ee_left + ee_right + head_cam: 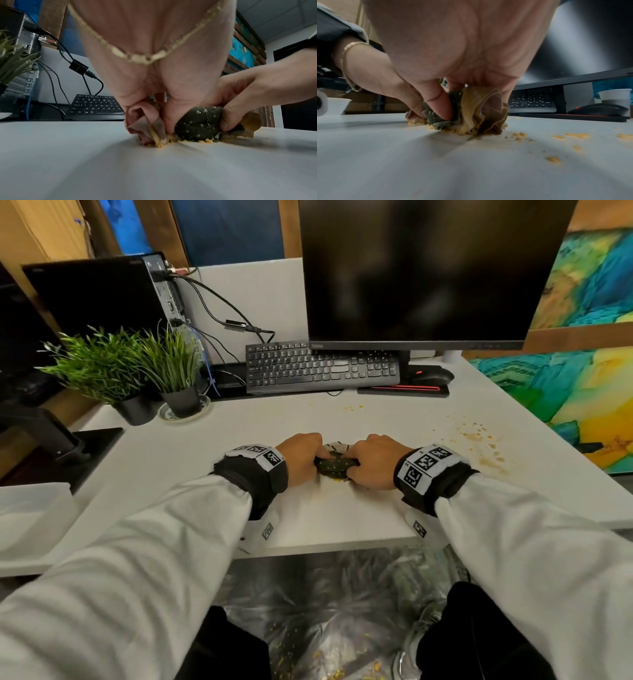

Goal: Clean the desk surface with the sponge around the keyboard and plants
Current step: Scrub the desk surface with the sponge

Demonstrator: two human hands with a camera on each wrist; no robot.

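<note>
Both hands, left and right, gripped the crumpled dark speckled sponge between them, long axis hand-to-hand (soft, wrinkled), pressed onto the smooth white surface.

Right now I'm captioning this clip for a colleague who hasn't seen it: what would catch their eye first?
Both hands, the left hand and right hand, grip one dark speckled sponge bunched between them, pressed onto the white desk near its front edge. Yellow-orange crumbs and stains scatter to the right of the hands. Behind stand a black keyboard under a dark monitor, and two potted plants at the left.
</note>
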